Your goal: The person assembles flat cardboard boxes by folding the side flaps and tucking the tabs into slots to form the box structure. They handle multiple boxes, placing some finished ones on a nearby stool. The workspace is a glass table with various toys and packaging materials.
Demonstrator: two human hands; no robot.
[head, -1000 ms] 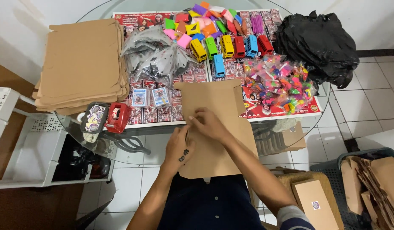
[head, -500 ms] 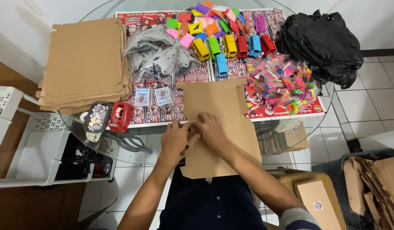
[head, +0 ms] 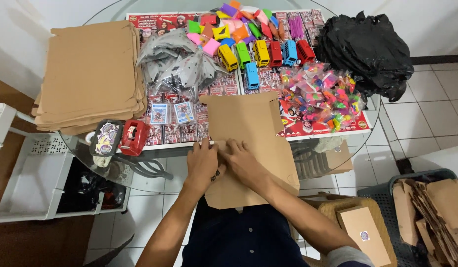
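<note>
Both hands press flat on a flat cardboard box blank [head: 251,143] lying at the near edge of the round glass tabletop [head: 140,178]. The left hand [head: 203,165] and right hand [head: 244,162] touch side by side, fingers together on its left edge. A red tape dispenser [head: 134,137] sits left; toy buses [head: 261,53] stand farther away.
</note>
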